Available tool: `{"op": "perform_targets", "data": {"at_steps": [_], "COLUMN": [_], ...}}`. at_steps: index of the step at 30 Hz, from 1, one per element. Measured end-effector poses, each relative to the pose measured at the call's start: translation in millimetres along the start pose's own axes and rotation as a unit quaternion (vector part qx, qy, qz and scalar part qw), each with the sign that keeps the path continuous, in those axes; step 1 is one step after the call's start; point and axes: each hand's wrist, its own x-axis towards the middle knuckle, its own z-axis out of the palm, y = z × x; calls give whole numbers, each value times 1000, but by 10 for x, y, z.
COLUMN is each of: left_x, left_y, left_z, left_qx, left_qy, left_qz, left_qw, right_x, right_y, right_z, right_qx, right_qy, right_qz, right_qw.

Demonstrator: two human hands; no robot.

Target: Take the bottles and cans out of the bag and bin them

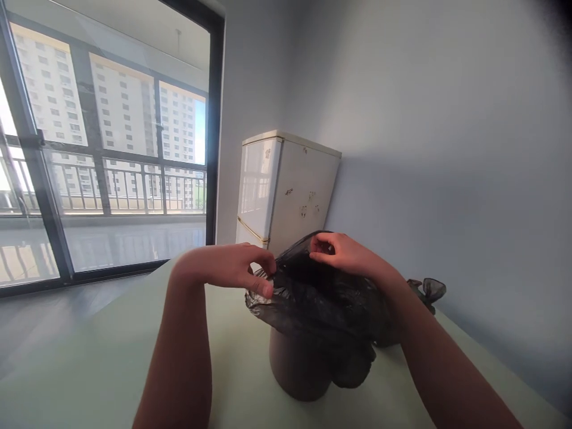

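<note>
A thin black plastic bag (pixel 330 310) lies over a dark bin (pixel 297 366) on the pale green table. Its mouth gapes upward and its loose edge hangs down outside the bin. My left hand (pixel 241 268) is at the bag's left edge, thumb and fingers apart, with the plastic showing between them. On the far side, my right hand (pixel 342 253) has its fingers curled towards the thumb and pinches the raised edge of the bag. Most of the bin's upper part is hidden under the plastic.
The pale green tabletop (pixel 236 357) spreads around the bin. Behind my right forearm lies a knotted dark bag (pixel 431 292). A white fridge (pixel 304 185) stands beyond the table by the grey wall (pixel 447 179). To the left is a glass sliding door (pixel 134 238).
</note>
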Motion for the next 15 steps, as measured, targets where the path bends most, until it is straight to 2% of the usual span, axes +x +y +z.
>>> {"op": "perform_targets", "data": {"at_steps": [4,9,11,15], "left_x": [60,245,326,443], "left_y": [-50,-136,-168,-205], "left_z": [31,57,67,100], "left_qx": [-18,-36,-39,-13], "left_qy": [41,9,-5,-21], "left_qz": [-20,-48,-60,-81], "left_qw": [999,998,997,996], "right_x": [58,133,145,52], "right_y": [40,299,440,621], "right_z": [-88,39,114,186], "right_qx": [50,66,90,144], "right_qy": [-22,49,17,-96], "right_qz": [-12,38,51,96], "right_qw": [998,996,995,980]}}
